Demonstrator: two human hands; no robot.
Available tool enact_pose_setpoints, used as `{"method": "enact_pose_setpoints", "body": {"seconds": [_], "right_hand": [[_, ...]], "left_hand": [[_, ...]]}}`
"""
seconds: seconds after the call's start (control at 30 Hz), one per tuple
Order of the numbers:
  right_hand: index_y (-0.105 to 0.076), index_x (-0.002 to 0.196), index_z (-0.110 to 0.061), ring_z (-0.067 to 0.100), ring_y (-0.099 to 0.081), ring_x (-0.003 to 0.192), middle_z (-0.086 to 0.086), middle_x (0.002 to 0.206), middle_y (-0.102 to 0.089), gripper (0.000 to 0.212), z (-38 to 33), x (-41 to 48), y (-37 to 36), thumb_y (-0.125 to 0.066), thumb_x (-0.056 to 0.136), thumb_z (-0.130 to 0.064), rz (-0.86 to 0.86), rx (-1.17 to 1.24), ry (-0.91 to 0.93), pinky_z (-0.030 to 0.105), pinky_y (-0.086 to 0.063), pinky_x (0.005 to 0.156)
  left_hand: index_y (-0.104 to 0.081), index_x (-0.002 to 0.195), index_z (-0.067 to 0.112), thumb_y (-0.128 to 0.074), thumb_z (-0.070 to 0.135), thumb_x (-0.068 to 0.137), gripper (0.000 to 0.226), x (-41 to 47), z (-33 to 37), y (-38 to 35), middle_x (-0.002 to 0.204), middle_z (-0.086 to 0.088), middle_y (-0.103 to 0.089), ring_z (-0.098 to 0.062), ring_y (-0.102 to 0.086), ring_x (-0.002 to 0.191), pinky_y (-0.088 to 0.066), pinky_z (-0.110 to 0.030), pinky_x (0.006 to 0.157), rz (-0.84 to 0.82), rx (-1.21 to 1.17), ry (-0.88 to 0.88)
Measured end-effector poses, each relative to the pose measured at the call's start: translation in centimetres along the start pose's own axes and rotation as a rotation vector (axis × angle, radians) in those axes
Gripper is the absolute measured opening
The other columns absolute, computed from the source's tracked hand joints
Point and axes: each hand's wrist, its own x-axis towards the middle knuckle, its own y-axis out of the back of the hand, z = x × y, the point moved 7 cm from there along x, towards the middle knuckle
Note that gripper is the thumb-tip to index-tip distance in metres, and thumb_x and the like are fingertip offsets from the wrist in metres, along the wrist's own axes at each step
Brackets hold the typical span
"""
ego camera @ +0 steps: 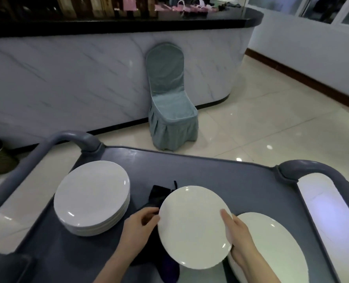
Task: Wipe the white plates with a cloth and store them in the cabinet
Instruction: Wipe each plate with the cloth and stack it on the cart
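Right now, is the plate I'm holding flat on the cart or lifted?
Lifted: the plate tilts, gripped by the right hand, overlapping the dark cloth beneath.

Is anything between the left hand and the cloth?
Nothing visible. The left hand is right at the dark cloth on the cart; the held plate, gripped by the right hand, only covers the cloth's right part.

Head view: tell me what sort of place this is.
Probably a restaurant or banquet hall: a stack of white plates on a grey service cart, a fabric-covered chair and a marble-fronted counter.
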Motion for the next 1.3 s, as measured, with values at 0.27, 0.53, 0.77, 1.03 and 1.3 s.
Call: {"method": "enact_pose_setpoints", "body": {"seconds": [0.27,0.53,0.77,1.03,1.3], "right_hand": [[-0.071,0.107,-0.001,0.035,-0.073,0.093,0.014,0.1,-0.077,0.033,0.0,0.2,-0.4,-0.064,0.095,-0.032,0.079,0.042,-0.057,0.046,-0.056,0.086],[-0.072,0.102,-0.002,0.034,-0.075,0.086,0.013,0.095,-0.077,0.038,0.2,-1.0,0.0,-0.067,0.092,-0.038,0.108,0.075,-0.074,0.04,-0.057,0.073],[-0.073,0.093,-0.002,0.034,-0.073,0.086,0.013,0.091,-0.077,0.037,0.5,-1.5,0.1,-0.068,0.091,-0.039,0.168,0.078,-0.056,0.042,-0.058,0.078],[-0.071,0.104,0.002,0.043,-0.068,0.1,0.024,0.105,-0.073,0.034,-0.5,-2.2,-2.6,-0.064,0.095,-0.03,0.141,0.337,-0.092,0.054,-0.053,0.094],[-0.069,0.11,0.0,0.038,-0.068,0.102,0.018,0.112,-0.072,0.035,-1.4,-2.5,-0.9,-0.066,0.094,-0.031,0.202,0.445,-0.1,0.04,-0.055,0.077]], "left_hand": [[-0.053,0.113,0.028,-0.08,0.028,0.075,0.046,-0.1,-3.5,1.7,0.112,0.008,-0.045,-0.011,-0.053,0.102,-0.041,-0.023,0.084,0.092,0.302,0.004],[-0.047,0.104,0.022,-0.056,0.035,0.096,0.017,0.5,-1.2,1.9,0.103,0.004,-0.061,-0.016,-0.059,0.089,-0.045,-0.029,0.072,0.103,0.536,-0.025],[-0.052,0.072,0.02,-0.05,0.03,0.099,0.029,1.5,8.1,2.9,0.067,0.008,-0.06,-0.011,-0.054,0.067,-0.039,-0.025,0.062,0.072,0.11,-0.171],[-0.07,0.116,0.016,-0.054,0.016,0.097,0.025,-2.3,10.9,-5.0,0.108,0.0,-0.071,-0.008,-0.065,0.095,-0.049,-0.019,0.088,-0.459,0.313,-0.493],[-0.059,0.101,0.028,-0.052,0.041,0.091,0.018,-2.5,7.0,-2.8,0.094,0.017,-0.045,-0.006,-0.043,0.094,-0.037,-0.019,0.081,-0.213,0.685,-0.603]]}}
